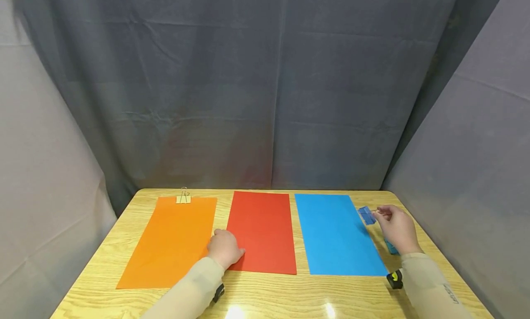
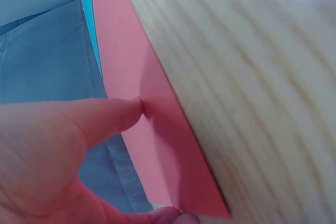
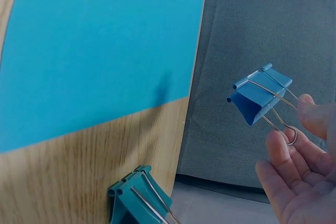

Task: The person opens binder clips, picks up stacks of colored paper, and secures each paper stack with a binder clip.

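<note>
My right hand (image 1: 398, 230) pinches a blue binder clip (image 3: 265, 85) by its wire handles, between thumb and fingertips. In the head view this clip overlaps the right edge of a blue sheet of paper (image 1: 331, 236). Below that hand, a teal binder clip (image 3: 139, 200) rests on the wood beside the sheet, partly hidden by the hand in the head view. My left hand (image 1: 225, 250) rests on a red sheet (image 1: 265, 231) near its lower left corner. Its straight thumb (image 2: 113, 114) touches the paper, while the fingers reach the sheet's side edge.
An orange sheet (image 1: 174, 241) lies at the left, with a pale yellow binder clip (image 1: 183, 199) on its top edge. The wooden table (image 1: 269, 296) stands against a dark grey curtain (image 1: 232, 93), with lighter cloth on both sides.
</note>
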Demonstrator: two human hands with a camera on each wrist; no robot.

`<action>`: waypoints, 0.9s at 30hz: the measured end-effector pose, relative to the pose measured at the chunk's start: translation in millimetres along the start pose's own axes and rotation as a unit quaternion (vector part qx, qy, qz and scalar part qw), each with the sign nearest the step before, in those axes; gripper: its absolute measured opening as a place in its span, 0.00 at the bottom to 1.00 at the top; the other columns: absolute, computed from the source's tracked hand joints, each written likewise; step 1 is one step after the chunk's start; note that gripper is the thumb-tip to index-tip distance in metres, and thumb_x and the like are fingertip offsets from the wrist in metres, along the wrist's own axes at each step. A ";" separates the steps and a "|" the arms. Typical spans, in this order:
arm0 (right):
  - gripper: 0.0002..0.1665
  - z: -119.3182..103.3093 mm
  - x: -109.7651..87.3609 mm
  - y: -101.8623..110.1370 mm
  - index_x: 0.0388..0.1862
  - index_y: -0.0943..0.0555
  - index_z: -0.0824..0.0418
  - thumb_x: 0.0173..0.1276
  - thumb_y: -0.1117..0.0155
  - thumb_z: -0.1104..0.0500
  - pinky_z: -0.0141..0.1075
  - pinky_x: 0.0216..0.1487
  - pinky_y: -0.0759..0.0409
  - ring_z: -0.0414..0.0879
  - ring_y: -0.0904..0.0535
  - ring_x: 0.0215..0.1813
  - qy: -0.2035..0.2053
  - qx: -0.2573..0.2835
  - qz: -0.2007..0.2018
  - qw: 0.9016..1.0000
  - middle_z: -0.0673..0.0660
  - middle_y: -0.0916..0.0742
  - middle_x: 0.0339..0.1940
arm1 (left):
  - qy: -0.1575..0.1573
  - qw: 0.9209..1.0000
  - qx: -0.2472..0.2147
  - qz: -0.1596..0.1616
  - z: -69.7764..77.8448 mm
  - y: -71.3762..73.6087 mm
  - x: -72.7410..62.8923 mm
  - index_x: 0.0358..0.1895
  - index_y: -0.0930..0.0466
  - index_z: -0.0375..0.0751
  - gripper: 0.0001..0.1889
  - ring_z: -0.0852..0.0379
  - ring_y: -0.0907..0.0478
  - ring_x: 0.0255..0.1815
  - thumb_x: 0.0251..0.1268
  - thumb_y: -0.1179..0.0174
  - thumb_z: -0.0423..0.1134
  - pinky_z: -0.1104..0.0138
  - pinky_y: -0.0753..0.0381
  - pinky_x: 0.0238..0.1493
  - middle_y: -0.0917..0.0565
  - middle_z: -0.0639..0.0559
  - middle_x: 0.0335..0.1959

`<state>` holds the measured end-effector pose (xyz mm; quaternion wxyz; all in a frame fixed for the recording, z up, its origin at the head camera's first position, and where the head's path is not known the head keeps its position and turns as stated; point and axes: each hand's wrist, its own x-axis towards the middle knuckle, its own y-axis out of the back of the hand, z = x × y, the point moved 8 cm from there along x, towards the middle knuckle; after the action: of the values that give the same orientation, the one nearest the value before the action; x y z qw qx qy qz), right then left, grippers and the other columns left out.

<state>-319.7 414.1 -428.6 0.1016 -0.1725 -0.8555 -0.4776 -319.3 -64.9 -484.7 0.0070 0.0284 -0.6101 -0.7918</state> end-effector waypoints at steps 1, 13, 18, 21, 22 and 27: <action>0.25 -0.3 -0.1 0.2 0.59 0.21 0.74 0.79 0.39 0.53 0.56 0.43 0.18 0.65 0.17 0.48 0.000 -0.001 0.001 1.000 0.72 0.14 0.49 | 0.000 1.000 0.001 0.000 -0.2 -0.6 0.6 0.43 0.22 0.19 0.35 0.45 0.24 0.28 0.56 0.25 0.55 0.52 0.15 0.34 0.28 0.36 0.34; 0.25 -0.1 -0.6 1.6 0.60 0.21 0.74 0.79 0.39 0.53 0.57 0.44 0.18 0.65 0.18 0.48 0.001 0.003 0.000 1.000 0.72 0.14 0.48 | 0.015 0.997 -0.055 -0.047 -10.7 -1.6 9.6 0.45 0.23 0.21 0.35 0.43 0.24 0.31 0.52 0.23 0.53 0.52 0.18 0.38 0.29 0.36 0.38; 0.25 -1.8 -2.0 3.3 0.59 0.21 0.74 0.79 0.40 0.52 0.58 0.45 0.19 0.65 0.18 0.48 0.006 0.003 0.001 1.000 0.72 0.14 0.48 | 0.029 0.996 -0.067 -0.053 -14.7 -4.3 10.8 0.50 0.26 0.19 0.39 0.42 0.24 0.32 0.50 0.22 0.54 0.51 0.18 0.39 0.29 0.34 0.39; 0.24 -2.6 -2.1 4.7 0.59 0.21 0.74 0.79 0.39 0.53 0.59 0.46 0.20 0.66 0.18 0.48 0.011 0.000 0.007 1.000 0.72 0.14 0.48 | 0.029 0.996 -0.062 -0.049 -13.6 -3.4 11.0 0.53 0.29 0.19 0.42 0.42 0.24 0.31 0.51 0.21 0.53 0.51 0.17 0.39 0.29 0.33 0.40; 0.24 -2.9 -2.1 5.2 0.58 0.21 0.75 0.78 0.38 0.54 0.59 0.46 0.20 0.66 0.18 0.48 0.014 -0.001 0.009 1.000 0.72 0.14 0.48 | 0.027 0.997 -0.059 -0.047 -12.7 -2.7 10.3 0.53 0.29 0.19 0.42 0.42 0.23 0.31 0.51 0.21 0.53 0.51 0.17 0.39 0.29 0.33 0.40; 0.23 -2.7 -1.6 6.0 0.58 0.21 0.75 0.78 0.37 0.55 0.59 0.46 0.20 0.66 0.18 0.47 0.017 -0.003 0.011 1.000 0.72 0.14 0.47 | 0.023 0.997 -0.063 -0.041 -8.7 -0.5 10.3 0.50 0.32 0.21 0.39 0.43 0.23 0.30 0.52 0.21 0.52 0.52 0.17 0.39 0.27 0.33 0.39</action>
<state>-315.8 414.4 -423.1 0.1210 -0.1737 -0.8500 -0.4823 -329.1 -73.7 -487.8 -0.0092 0.0711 -0.5570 -0.8274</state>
